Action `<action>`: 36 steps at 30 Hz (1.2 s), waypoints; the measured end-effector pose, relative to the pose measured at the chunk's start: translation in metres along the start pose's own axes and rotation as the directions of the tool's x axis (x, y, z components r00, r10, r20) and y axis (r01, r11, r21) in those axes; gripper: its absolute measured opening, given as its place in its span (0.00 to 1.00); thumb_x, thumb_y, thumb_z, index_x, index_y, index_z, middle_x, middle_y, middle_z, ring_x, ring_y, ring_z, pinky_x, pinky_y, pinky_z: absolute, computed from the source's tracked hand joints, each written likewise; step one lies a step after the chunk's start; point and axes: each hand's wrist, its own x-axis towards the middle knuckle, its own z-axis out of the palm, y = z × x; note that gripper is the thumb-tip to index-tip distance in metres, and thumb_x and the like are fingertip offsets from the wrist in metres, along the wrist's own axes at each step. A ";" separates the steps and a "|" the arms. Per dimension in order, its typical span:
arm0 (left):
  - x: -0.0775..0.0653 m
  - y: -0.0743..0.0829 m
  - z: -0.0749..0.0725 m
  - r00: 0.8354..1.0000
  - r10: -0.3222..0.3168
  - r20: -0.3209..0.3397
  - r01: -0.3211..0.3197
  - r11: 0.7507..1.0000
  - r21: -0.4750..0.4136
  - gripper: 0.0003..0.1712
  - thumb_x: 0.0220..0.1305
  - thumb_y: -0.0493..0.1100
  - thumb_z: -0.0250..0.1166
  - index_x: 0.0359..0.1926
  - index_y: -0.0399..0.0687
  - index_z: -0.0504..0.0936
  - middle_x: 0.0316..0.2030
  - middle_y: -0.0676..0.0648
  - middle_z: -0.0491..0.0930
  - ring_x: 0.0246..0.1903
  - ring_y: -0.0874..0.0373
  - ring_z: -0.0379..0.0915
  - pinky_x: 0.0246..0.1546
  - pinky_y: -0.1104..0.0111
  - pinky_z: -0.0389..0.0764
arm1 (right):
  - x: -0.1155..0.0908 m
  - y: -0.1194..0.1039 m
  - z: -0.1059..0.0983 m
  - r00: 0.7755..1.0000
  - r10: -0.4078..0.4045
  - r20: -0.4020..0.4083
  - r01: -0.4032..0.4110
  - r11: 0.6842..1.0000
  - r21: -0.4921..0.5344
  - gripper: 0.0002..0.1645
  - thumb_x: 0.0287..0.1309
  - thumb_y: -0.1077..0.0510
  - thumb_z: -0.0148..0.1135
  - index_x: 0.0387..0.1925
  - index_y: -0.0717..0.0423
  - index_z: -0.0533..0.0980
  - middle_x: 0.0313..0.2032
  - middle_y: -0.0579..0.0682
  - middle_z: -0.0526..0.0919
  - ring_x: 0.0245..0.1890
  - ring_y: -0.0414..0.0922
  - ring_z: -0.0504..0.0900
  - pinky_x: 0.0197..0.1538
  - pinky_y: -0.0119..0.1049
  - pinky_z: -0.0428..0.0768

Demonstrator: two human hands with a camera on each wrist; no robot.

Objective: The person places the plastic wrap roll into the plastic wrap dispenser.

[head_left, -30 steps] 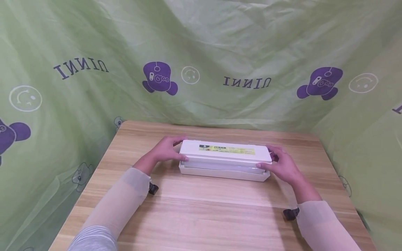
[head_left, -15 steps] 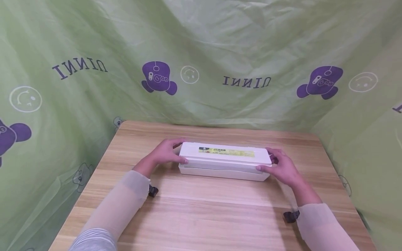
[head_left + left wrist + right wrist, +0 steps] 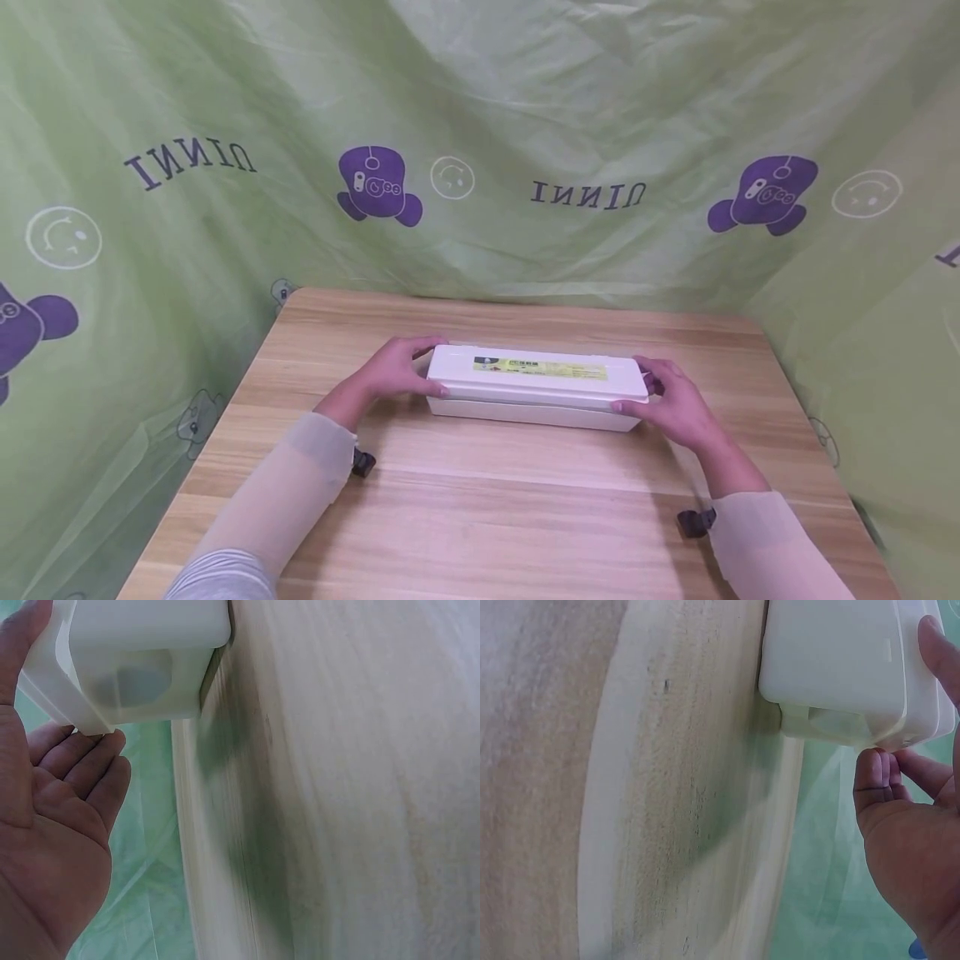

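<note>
A long white plastic box base (image 3: pixel 534 413) lies crosswise on the table, with its white lid (image 3: pixel 536 385) on top. A yellow printed label (image 3: pixel 540 368) runs along the lid. At the left end, my left hand (image 3: pixel 393 367) grips the lid, thumb at the front edge and fingers at the back. My right hand (image 3: pixel 682 408) holds the opposite end the same way. In the left wrist view, fingertips of the left hand (image 3: pixel 64 799) touch the lid's rim. The right wrist view has the right hand (image 3: pixel 911 832) at the other end. The box's inside is hidden.
The wooden table (image 3: pixel 480 517) extends in front of the box and to both sides. Behind it and along the sides hangs a green printed curtain (image 3: pixel 495 83). Black wrist devices (image 3: pixel 696 523) sit under both sleeves.
Both hands have lowered the lid slightly, and the gap between it and the base at the front has closed up. The base has stayed in place.
</note>
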 end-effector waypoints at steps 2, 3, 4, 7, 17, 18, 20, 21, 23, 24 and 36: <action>-0.001 0.000 0.001 1.000 -0.003 -0.002 0.003 1.000 -0.001 0.55 0.32 0.67 0.87 0.66 0.62 0.80 0.65 0.51 0.79 0.72 0.44 0.66 0.72 0.45 0.67 | -0.001 0.000 0.000 1.000 -0.002 -0.001 0.002 1.000 -0.002 0.66 0.46 0.34 0.82 0.75 0.65 0.63 0.56 0.58 0.73 0.51 0.54 0.76 0.50 0.42 0.77; -0.002 -0.001 0.001 1.000 0.000 -0.003 0.000 1.000 -0.001 0.55 0.32 0.67 0.87 0.67 0.61 0.80 0.65 0.51 0.79 0.72 0.43 0.66 0.72 0.45 0.67 | -0.001 0.001 0.000 1.000 -0.002 0.003 0.002 1.000 -0.001 0.66 0.46 0.34 0.81 0.75 0.66 0.63 0.56 0.58 0.72 0.51 0.54 0.76 0.50 0.42 0.77; -0.002 -0.001 0.002 1.000 0.001 -0.003 -0.001 1.000 0.003 0.56 0.32 0.67 0.87 0.67 0.61 0.80 0.65 0.51 0.79 0.72 0.43 0.66 0.72 0.45 0.67 | -0.001 0.001 0.001 1.000 -0.002 0.006 0.002 1.000 -0.001 0.66 0.46 0.34 0.81 0.75 0.66 0.63 0.56 0.59 0.72 0.51 0.54 0.75 0.50 0.43 0.77; -0.004 -0.002 0.004 1.000 0.008 -0.004 -0.008 1.000 0.010 0.56 0.32 0.67 0.87 0.67 0.60 0.80 0.66 0.50 0.78 0.71 0.44 0.67 0.72 0.46 0.68 | -0.002 0.002 0.001 1.000 0.008 0.014 -0.008 1.000 0.001 0.66 0.46 0.33 0.81 0.75 0.66 0.62 0.56 0.59 0.72 0.52 0.54 0.75 0.50 0.44 0.77; -0.008 -0.003 0.005 0.999 0.040 -0.009 -0.040 0.998 0.052 0.54 0.35 0.67 0.86 0.67 0.64 0.79 0.63 0.52 0.80 0.70 0.46 0.69 0.70 0.46 0.70 | -0.006 0.001 0.004 1.000 -0.011 -0.007 0.011 1.000 0.022 0.65 0.45 0.36 0.83 0.74 0.66 0.64 0.58 0.59 0.72 0.51 0.53 0.75 0.52 0.46 0.77; -0.008 -0.003 0.005 0.999 0.042 -0.009 -0.042 0.998 0.056 0.54 0.35 0.67 0.86 0.68 0.63 0.79 0.64 0.51 0.80 0.70 0.46 0.68 0.70 0.46 0.70 | -0.006 0.002 0.004 1.000 -0.009 -0.008 0.009 1.000 0.022 0.65 0.45 0.36 0.83 0.74 0.66 0.64 0.58 0.59 0.71 0.51 0.53 0.74 0.52 0.46 0.77; -0.008 -0.003 0.005 0.999 0.047 -0.010 -0.046 0.997 0.063 0.55 0.36 0.68 0.86 0.68 0.63 0.78 0.65 0.51 0.79 0.70 0.47 0.68 0.70 0.46 0.70 | -0.006 0.001 0.004 1.000 -0.006 -0.007 0.007 1.000 0.022 0.65 0.45 0.36 0.83 0.75 0.65 0.63 0.58 0.59 0.71 0.51 0.53 0.74 0.52 0.45 0.76; -0.008 -0.004 0.005 0.999 0.052 -0.009 -0.051 0.997 0.066 0.56 0.36 0.68 0.85 0.69 0.62 0.77 0.65 0.51 0.79 0.70 0.47 0.68 0.70 0.46 0.70 | -0.006 0.001 0.004 1.000 -0.004 -0.008 0.004 1.000 0.019 0.66 0.45 0.35 0.83 0.75 0.65 0.63 0.58 0.59 0.71 0.51 0.53 0.74 0.52 0.44 0.76; -0.008 -0.004 0.005 0.998 0.059 -0.010 -0.058 0.996 0.071 0.56 0.36 0.69 0.85 0.69 0.63 0.77 0.65 0.51 0.79 0.70 0.48 0.69 0.70 0.47 0.70 | -0.007 0.001 0.003 1.000 -0.005 -0.008 0.005 1.000 0.017 0.66 0.45 0.35 0.83 0.75 0.65 0.63 0.58 0.59 0.71 0.51 0.53 0.74 0.51 0.44 0.76; -0.008 -0.004 0.005 0.998 0.063 -0.010 -0.062 0.996 0.071 0.56 0.36 0.69 0.85 0.69 0.62 0.77 0.65 0.51 0.79 0.70 0.48 0.69 0.70 0.47 0.70 | -0.007 0.001 0.003 1.000 -0.007 -0.008 0.007 1.000 0.015 0.66 0.45 0.35 0.83 0.75 0.66 0.63 0.59 0.59 0.71 0.52 0.54 0.74 0.51 0.44 0.76; -0.013 -0.010 0.007 0.996 0.089 -0.006 -0.088 0.991 0.104 0.63 0.42 0.73 0.80 0.78 0.58 0.67 0.73 0.47 0.70 0.73 0.47 0.63 0.74 0.49 0.65 | -0.009 -0.001 0.002 1.000 -0.015 -0.004 0.015 1.000 0.008 0.66 0.47 0.36 0.82 0.76 0.66 0.61 0.63 0.64 0.69 0.54 0.58 0.76 0.55 0.53 0.77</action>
